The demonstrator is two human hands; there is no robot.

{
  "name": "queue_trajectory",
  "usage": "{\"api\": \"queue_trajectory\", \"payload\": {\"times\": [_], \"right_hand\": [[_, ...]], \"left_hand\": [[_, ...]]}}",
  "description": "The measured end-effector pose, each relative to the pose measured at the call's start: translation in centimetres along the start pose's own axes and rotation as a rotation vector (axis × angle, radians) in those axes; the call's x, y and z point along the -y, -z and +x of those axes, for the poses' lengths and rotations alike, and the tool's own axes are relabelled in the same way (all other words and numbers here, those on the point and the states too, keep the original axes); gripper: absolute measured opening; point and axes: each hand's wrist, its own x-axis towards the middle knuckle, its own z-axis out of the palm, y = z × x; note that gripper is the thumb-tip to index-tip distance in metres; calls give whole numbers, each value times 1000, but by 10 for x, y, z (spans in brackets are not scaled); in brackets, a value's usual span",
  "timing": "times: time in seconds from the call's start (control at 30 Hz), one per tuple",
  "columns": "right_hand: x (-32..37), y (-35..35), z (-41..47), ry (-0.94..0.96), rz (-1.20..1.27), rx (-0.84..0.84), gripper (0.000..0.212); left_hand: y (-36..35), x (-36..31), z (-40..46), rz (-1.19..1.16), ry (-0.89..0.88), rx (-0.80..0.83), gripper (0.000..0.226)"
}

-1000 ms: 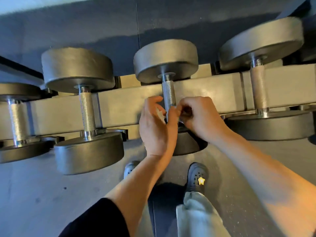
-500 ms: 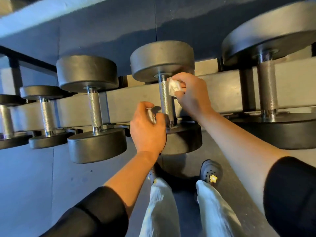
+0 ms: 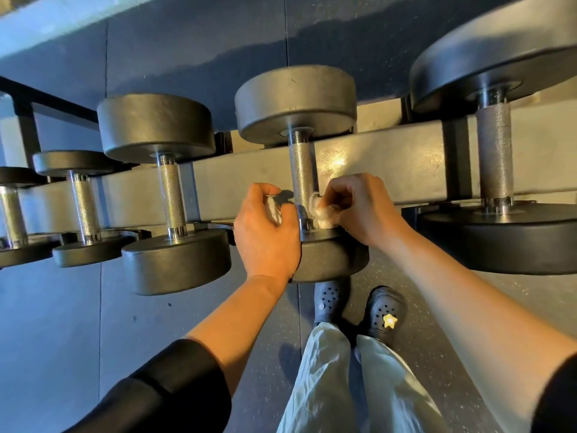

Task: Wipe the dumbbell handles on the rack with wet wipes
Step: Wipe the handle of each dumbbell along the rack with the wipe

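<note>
My hands flank the handle (image 3: 301,178): right hand (image 3: 359,207) pinches the wipe (image 3: 321,210) against its near end, left hand (image 3: 265,232) grips another wad; the bar runs away from me.

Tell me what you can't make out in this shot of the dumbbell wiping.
Head view, the only one:
- Near end of the handle: covered by the wet wipe and both hands.
- Object in the left hand: mostly wrapped by fingers, unidentifiable.
- Right hand fingertips: buried in the wipe.
- Large right dumbbell: cut off by the frame edge.
- Leftmost dumbbells: cropped.
</note>
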Motion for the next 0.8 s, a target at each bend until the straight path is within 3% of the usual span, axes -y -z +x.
{"api": "queue_trajectory", "payload": {"times": [0.17,0.3,0.4,0.5,0.8], "right_hand": [[5,-4,1,135,42,-293,18],[7,-17,3,72,4,-176,7],[7,-27,1,38,-32,-244,12],[7,-22,0,-70,-129,-158,9],[2,20,-24,-24,-97,-462,22]], "left_hand": [[0,-1,1,5,-7,7,19],[0,0,2,16,-8,14,16],[1,1,1,10,-16,5,11],[0,1,0,2,-20,9,11],[-14,-31,-14,-23,-211,35,19]]}}
